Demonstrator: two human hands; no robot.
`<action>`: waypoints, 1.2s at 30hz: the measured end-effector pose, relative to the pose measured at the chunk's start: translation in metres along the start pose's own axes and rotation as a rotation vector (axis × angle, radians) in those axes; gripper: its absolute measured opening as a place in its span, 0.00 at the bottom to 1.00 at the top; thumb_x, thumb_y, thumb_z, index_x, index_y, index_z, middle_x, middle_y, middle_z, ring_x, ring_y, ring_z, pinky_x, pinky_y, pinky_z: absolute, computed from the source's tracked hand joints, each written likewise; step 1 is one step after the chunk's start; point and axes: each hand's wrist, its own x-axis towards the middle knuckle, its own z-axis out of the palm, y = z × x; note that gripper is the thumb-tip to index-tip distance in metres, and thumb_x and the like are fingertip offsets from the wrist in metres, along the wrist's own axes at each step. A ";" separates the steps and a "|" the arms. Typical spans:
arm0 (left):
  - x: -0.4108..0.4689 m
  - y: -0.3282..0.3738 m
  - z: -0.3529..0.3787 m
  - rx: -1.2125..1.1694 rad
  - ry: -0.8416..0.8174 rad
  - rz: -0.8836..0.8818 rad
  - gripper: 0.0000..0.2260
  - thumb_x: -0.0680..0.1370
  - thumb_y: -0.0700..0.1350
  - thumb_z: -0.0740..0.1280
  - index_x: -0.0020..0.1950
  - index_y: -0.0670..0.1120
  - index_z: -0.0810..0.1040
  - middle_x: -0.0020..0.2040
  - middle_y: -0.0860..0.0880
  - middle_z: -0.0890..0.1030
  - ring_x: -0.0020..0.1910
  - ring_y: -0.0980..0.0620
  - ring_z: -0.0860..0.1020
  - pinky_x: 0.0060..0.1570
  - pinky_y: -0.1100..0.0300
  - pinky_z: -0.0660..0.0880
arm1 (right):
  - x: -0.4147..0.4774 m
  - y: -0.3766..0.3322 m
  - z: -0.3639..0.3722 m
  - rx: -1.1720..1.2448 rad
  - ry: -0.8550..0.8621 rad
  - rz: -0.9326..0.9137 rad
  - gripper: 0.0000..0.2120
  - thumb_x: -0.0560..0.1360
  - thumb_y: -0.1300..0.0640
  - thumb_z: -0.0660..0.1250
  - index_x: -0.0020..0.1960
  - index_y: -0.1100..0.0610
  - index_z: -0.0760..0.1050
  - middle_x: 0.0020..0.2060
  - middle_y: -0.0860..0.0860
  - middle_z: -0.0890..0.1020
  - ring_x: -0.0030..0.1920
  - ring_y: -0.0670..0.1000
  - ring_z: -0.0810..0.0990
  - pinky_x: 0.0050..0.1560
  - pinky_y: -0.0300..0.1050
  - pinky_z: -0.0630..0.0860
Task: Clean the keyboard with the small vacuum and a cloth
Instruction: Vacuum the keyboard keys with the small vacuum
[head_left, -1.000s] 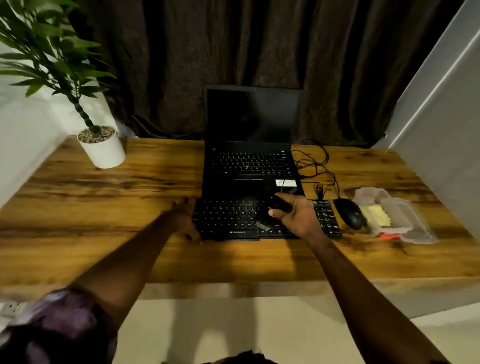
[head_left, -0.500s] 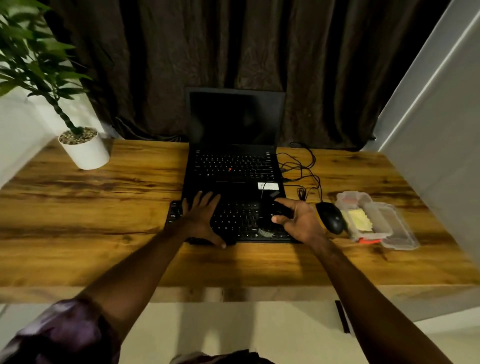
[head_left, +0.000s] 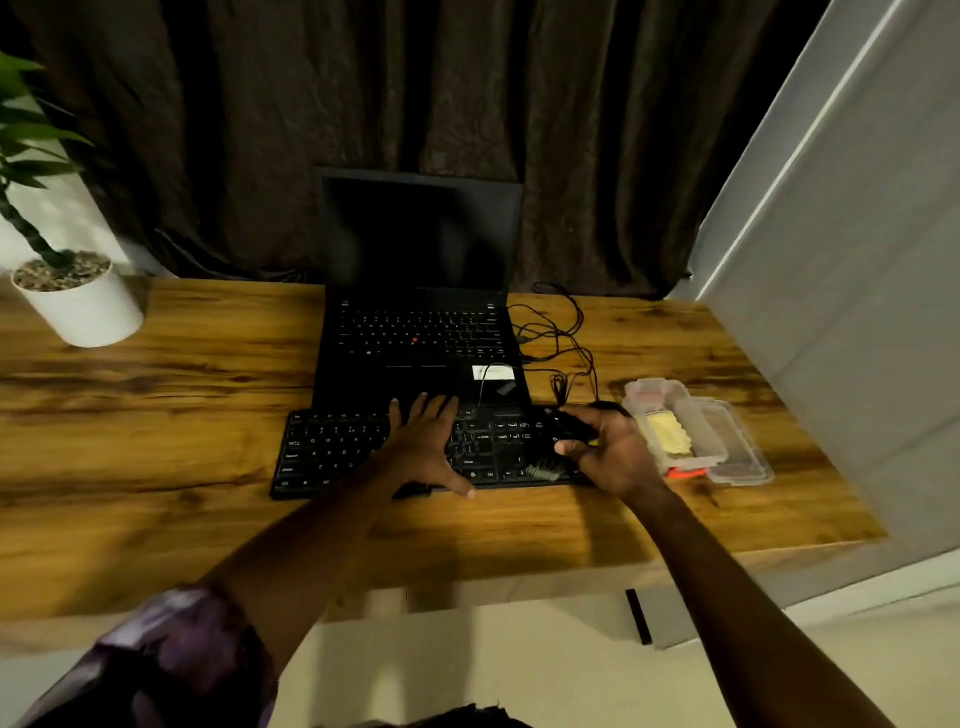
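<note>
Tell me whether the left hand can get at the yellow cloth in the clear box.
Probably not easily: the left hand lies flat on the keyboard, and the right hand sits between it and the yellow cloth.

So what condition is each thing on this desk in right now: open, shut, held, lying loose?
Black laptop: lid open, screen dark.
Black external keyboard: flat on the wooden desk, pinned by the left hand.
Small black vacuum: gripped in the right hand, brush end on the keys.
Clear plastic box: lid open, yellow cloth inside.
White plant pot: upright.
</note>
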 end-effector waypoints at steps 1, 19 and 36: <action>0.000 0.001 -0.001 -0.002 -0.010 -0.008 0.65 0.60 0.69 0.76 0.81 0.48 0.39 0.81 0.47 0.41 0.79 0.42 0.39 0.71 0.34 0.34 | 0.000 0.001 0.000 0.002 -0.001 0.006 0.24 0.72 0.60 0.75 0.67 0.51 0.76 0.60 0.52 0.82 0.58 0.46 0.78 0.54 0.26 0.71; 0.002 0.004 -0.004 0.116 0.021 0.003 0.62 0.59 0.72 0.75 0.81 0.45 0.48 0.79 0.45 0.52 0.77 0.41 0.51 0.73 0.33 0.43 | 0.001 -0.004 0.005 -0.062 -0.040 -0.011 0.25 0.73 0.56 0.74 0.69 0.45 0.74 0.64 0.47 0.76 0.66 0.49 0.72 0.64 0.43 0.74; 0.005 0.012 -0.009 0.151 -0.065 -0.058 0.62 0.59 0.69 0.77 0.81 0.49 0.46 0.79 0.45 0.50 0.77 0.38 0.50 0.68 0.23 0.49 | 0.003 -0.014 0.021 0.026 -0.042 -0.020 0.26 0.74 0.58 0.73 0.70 0.46 0.73 0.65 0.48 0.76 0.65 0.48 0.74 0.67 0.46 0.73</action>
